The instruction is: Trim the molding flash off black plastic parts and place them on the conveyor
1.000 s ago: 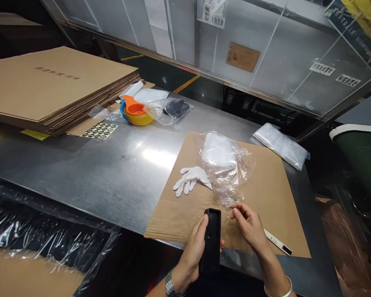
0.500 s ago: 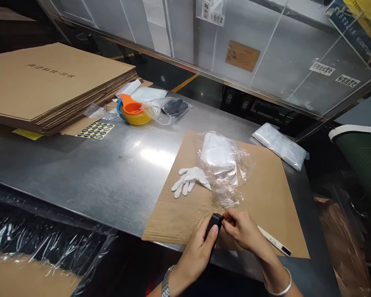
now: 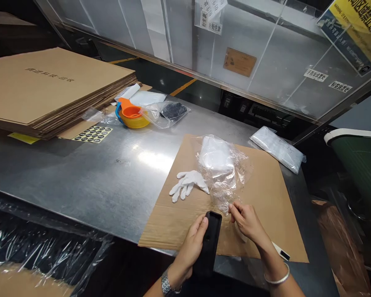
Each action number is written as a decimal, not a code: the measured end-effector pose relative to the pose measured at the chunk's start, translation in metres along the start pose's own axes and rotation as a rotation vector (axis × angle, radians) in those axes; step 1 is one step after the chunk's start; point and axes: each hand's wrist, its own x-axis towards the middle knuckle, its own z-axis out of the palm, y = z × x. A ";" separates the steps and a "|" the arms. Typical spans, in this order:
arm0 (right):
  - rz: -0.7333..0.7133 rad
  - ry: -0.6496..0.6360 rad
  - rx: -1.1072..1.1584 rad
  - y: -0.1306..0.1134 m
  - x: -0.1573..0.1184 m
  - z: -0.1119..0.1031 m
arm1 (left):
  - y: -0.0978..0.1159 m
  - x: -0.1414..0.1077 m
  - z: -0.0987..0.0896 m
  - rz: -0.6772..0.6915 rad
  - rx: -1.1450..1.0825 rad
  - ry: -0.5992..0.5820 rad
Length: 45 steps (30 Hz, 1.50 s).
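Observation:
My left hand (image 3: 191,243) is wrapped round a long black hollow case (image 3: 210,243), held tilted up over the table's front edge. Its raised rim and dark recess face me. Just right of it, my right hand (image 3: 245,220) is closed in a pinch, apart from the case. Faint clear plastic film (image 3: 255,268) trails below that hand and seems to be in its fingers. Beyond both hands, a white glove (image 3: 188,184) and a crumpled clear bag with white contents (image 3: 218,154) lie on a cardboard sheet (image 3: 262,181). A pale marked stick (image 3: 280,251) is partly behind my right forearm.
A stack of flat cardboard (image 3: 80,78) stands at the left. Near it are orange, yellow and blue tape rolls (image 3: 132,115), a bagged dark item (image 3: 173,110) and a label sheet (image 3: 92,134). A white plastic packet (image 3: 278,148) lies at the right edge of the metal table (image 3: 111,185).
My right hand has moved off the case's top end, slightly right. The case has turned so its hollow side and more of its length show.

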 end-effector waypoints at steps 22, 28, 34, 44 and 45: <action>-0.099 0.042 -0.208 0.042 0.102 0.010 | -0.038 0.042 0.004 0.610 0.425 0.253; -0.115 0.103 0.080 0.047 0.100 -0.001 | -0.013 0.038 0.004 0.650 0.391 0.221; -0.112 0.112 0.429 0.033 0.078 -0.008 | 0.032 0.055 0.020 0.909 0.565 0.145; 0.009 0.120 0.626 0.037 0.073 0.002 | 0.066 0.112 0.046 1.044 0.847 0.017; 0.038 0.112 0.637 0.040 0.075 0.003 | 0.064 0.116 0.046 1.061 0.868 0.026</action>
